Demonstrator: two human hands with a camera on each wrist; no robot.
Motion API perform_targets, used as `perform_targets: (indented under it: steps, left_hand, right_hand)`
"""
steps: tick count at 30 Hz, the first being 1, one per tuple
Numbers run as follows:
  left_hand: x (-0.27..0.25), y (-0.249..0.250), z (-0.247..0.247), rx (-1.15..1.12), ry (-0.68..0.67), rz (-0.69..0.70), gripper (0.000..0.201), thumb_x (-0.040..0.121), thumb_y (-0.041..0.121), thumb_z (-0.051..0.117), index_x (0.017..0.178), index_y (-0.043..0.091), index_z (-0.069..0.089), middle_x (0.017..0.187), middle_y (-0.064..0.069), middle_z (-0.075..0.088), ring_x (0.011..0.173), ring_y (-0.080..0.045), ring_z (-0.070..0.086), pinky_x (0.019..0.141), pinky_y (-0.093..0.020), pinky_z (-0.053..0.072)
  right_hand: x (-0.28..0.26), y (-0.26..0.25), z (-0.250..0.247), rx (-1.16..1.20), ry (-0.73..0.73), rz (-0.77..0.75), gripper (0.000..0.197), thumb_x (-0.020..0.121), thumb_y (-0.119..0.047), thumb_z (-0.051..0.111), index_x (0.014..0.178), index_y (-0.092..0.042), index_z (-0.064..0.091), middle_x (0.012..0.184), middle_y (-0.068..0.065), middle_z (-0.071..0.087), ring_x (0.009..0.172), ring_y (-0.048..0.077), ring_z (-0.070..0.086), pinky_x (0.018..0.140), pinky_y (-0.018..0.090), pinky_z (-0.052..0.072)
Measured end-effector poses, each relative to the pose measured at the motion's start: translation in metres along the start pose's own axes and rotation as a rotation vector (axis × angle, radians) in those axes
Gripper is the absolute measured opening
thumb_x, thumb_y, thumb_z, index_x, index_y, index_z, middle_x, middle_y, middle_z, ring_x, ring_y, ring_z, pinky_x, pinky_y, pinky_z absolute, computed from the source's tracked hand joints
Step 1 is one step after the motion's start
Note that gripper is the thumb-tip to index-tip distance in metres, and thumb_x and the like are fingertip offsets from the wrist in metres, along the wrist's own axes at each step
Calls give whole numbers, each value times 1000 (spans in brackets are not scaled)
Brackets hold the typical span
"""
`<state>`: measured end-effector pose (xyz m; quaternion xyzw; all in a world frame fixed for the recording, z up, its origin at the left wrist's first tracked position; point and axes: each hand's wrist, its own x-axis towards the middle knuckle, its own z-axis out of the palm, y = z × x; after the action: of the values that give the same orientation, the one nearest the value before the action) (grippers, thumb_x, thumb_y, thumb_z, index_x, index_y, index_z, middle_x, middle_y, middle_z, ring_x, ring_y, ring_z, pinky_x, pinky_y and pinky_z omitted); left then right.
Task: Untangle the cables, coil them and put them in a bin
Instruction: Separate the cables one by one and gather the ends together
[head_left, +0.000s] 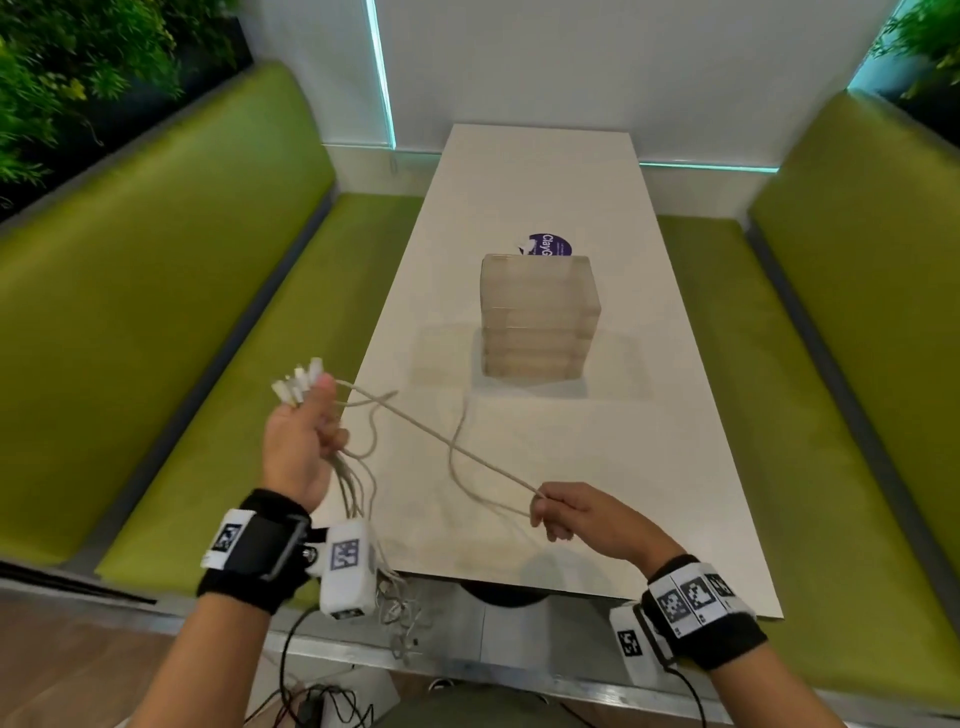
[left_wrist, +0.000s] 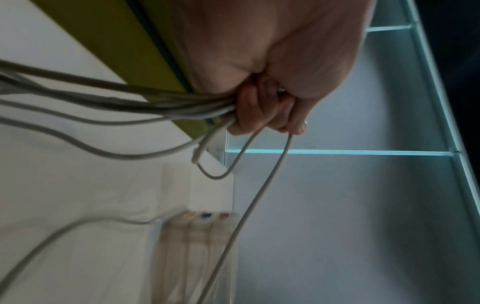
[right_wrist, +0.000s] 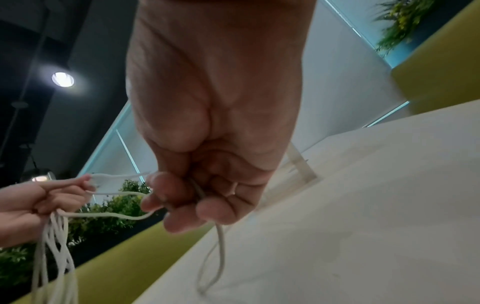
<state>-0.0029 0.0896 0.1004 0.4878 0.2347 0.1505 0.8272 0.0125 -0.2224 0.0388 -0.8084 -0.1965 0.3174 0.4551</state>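
I see my left hand (head_left: 298, 447) raised beside the near left corner of the long white rectangular table (head_left: 675, 467), its fingers curled tight round a bundle of thin off-white cables (head_left: 353, 488). The white plug ends (head_left: 298, 382) fan out above the thumb, and the rest of the bundle hangs down past the wrist camera and below the table's near edge, where the strands look knotted together, though the blur keeps me from sorting them. From the left wrist view I can see the fingers (left_wrist: 249, 109) closed over many strands at once, with a short loop drooping beneath them. My right hand (head_left: 576, 514) sits lower, over the near part of the table, pinching one single off-white cable strand (head_left: 441, 441) between thumb and fingertips; that strand runs taut across to the left fist, and a slack loop of it falls from the right hand onto the tabletop. The right wrist view shows the same pinch, with the strand passing between the fingertips (right_wrist: 166, 189). Farther along the table, well apart from both hands, stands a stack of clear plastic bins (head_left: 540, 317), blurred, with a round purple sticker (head_left: 550, 244) just behind it. Green padded benches (head_left: 171, 291) flank the table.
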Motion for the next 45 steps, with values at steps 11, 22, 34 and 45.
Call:
perform_targets:
  steps: [11, 22, 34, 45]
  left_hand:
    - [10, 10, -7, -109, 55, 57, 32, 97, 27, 51, 67, 17, 42, 44, 12, 31, 38, -4, 24, 38, -16, 22]
    - [-24, -18, 22, 77, -209, -91, 32, 96, 22, 52, 66, 19, 44, 46, 11, 27, 38, -3, 18, 38, -19, 14]
    - [-63, -46, 40, 639, -616, -159, 28, 92, 20, 60, 64, 23, 58, 51, 11, 31, 43, -8, 22, 41, -20, 22]
    - [-54, -25, 42, 291, -487, -166, 21, 84, 28, 58, 74, 10, 54, 50, 9, 27, 42, -6, 20, 39, -17, 21]
  right_hand:
    - [-9, 17, 14, 90, -193, 152, 22, 98, -10, 43, 89, -9, 63, 84, 10, 70, 76, 17, 69, 71, 27, 56]
    - [1, 28, 28, -176, -85, 129, 34, 83, -10, 67, 117, -18, 66, 104, -11, 63, 95, 6, 60, 81, 14, 43]
    - [-13, -44, 5, 216, 164, -174, 36, 92, -16, 60, 127, -24, 57, 115, -6, 67, 106, 6, 62, 94, 21, 49]
    - [-7, -23, 23, -356, -267, 146, 33, 79, -15, 72, 111, -20, 68, 109, -3, 70, 90, 8, 62, 84, 25, 48]
